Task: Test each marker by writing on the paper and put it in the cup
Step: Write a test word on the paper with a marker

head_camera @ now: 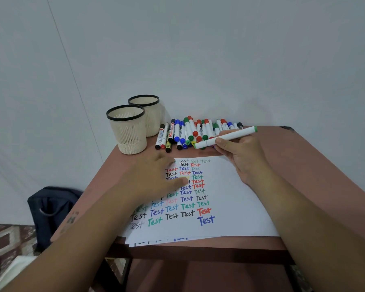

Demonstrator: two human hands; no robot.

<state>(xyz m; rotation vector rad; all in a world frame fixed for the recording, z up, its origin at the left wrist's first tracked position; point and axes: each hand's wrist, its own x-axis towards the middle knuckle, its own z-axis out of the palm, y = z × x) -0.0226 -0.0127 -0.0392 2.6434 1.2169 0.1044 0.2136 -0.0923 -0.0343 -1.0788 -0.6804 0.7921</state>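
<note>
My right hand (243, 153) held a green marker (225, 137), fingers and thumb curled round its white barrel. The marker had a green band at each end and lay nearly level above the far edge of the paper (236, 199), its left end over the near side of the marker pile (196, 132). I could not tell whether it was capped.

My left hand (156, 178) lay flat on the left part of the paper, fingers straight, holding nothing. The sheet was covered in rows of the word "Test" in black, red, blue and green.

The pile sat at the far edge of the reddish-brown bench (303, 165): white barrels with red, blue, green and black caps.

Two cream ribbed cups with black rims stood at the far left corner, the near cup (128, 130) just beside the far cup (149, 116). I saw no markers in either.
</note>
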